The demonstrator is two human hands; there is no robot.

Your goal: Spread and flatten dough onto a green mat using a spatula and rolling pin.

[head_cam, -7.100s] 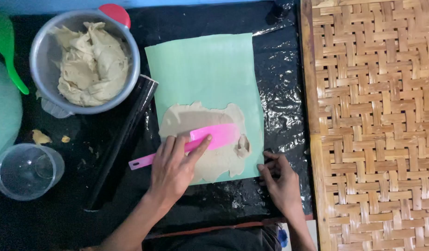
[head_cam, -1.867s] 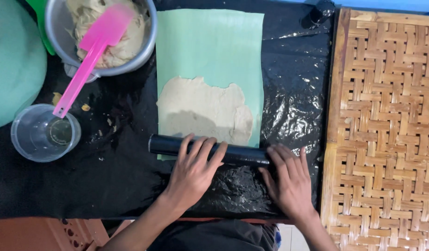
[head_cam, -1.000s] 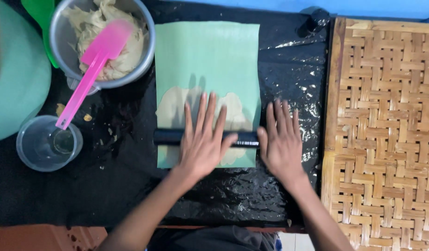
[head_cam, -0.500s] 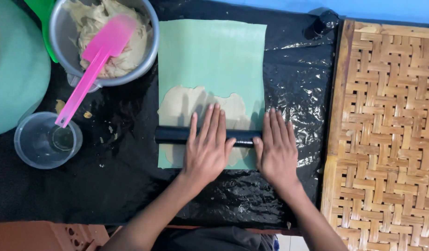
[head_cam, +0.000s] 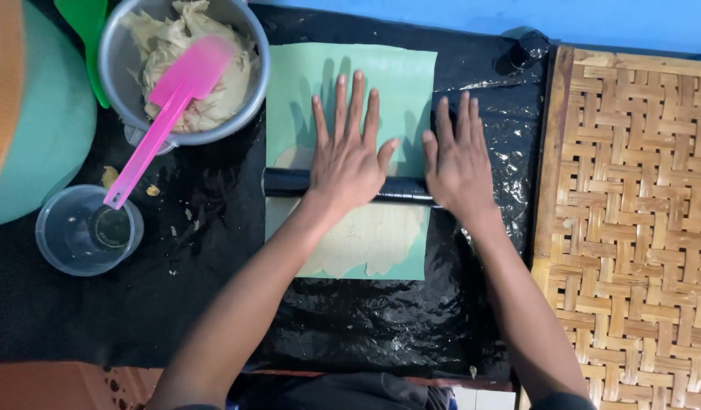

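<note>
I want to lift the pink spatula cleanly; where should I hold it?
Grip the pink spatula by its bare lower handle, coming from the left above the clear cup. The blade rests on sticky dough in the metal bowl, and the handle slants outward over the rim.

I see two bare arms with no sleeves on them. My left hand (head_cam: 350,163) and right hand (head_cam: 458,165) wear no rings, no watch and no gloves.

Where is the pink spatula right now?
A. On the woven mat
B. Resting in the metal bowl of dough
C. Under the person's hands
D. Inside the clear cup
B: the pink spatula has its blade lying on the dough in the metal bowl, with its handle sticking out over the rim.
</note>
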